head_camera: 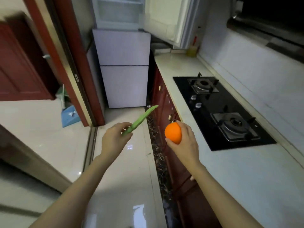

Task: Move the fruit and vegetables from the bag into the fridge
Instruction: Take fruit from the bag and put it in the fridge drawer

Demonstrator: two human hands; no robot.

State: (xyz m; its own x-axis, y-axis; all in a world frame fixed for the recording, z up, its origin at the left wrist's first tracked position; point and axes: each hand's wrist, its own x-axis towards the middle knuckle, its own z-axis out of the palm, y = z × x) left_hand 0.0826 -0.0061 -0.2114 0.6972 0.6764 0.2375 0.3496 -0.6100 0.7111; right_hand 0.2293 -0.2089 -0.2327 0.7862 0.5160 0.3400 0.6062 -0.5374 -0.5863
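Observation:
My left hand (113, 137) grips the thick end of a long green vegetable (141, 119), whose tip points up and right toward the fridge. My right hand (185, 140) holds a round orange (173, 132) from its right side. Both hands are raised over the floor, about level with each other. The white fridge (123, 68) stands ahead at the end of the narrow kitchen; its top compartment (118, 12) is open, with the door (166, 18) swung to the right, and the two lower doors are shut. No bag is in view.
A pale counter (238, 170) with a black two-burner gas hob (220, 111) runs along the right, over dark red cabinets (164, 99). A yellow-green container (191, 51) stands at the counter's far end. A red door frame (77, 63) and a blue dustpan (70, 116) are on the left.

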